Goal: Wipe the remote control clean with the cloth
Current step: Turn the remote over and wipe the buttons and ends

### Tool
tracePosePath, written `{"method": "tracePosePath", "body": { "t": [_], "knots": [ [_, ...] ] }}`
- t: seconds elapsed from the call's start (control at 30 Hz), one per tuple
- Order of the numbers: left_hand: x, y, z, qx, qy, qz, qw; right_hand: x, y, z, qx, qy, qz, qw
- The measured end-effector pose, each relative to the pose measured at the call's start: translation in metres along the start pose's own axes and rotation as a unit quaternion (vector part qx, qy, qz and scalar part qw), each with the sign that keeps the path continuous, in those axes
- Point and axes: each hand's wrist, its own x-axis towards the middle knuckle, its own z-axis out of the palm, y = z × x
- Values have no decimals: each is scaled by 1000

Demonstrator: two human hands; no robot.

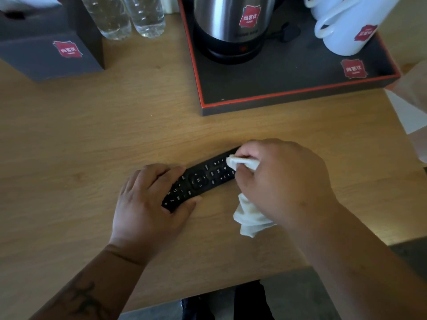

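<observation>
While your left hand (147, 199) pins the near end of the remote (200, 180) flat on the table (92, 135), keep your right hand (277, 181) pinching the cloth (242, 162) and stroke along the button rows with light pressure.

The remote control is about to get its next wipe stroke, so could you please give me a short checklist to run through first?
1. Remote control lies flat on the table: ok.
2. Left hand holds the number-pad end steady: ok.
3. Right hand grips the cloth: ok.
4. Cloth touches the buttons at the far end: ok.
5. Middle buttons lie uncovered for the stroke toward the left hand: ok.
6. Buttons already wiped are clean: cannot tell.
</observation>
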Motion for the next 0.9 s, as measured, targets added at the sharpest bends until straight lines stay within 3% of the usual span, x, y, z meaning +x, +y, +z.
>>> {"method": "tracePosePath", "body": {
  "t": [0.2,0.5,0.73,0.9],
  "knots": [
    [-1,-2,1,6,-4,-3,1000,6,-11,16,-56,6,-140,988],
    [-1,-2,1,6,-5,-5,1000,13,12,-1,-82,0,-85,993],
    [0,-3,2,16,-6,-2,1000,6,-5,11,-69,0,-176,982],
    [-1,-2,1,10,-8,-8,1000,8,5,12,-78,13,-182,980]
  ]
}}
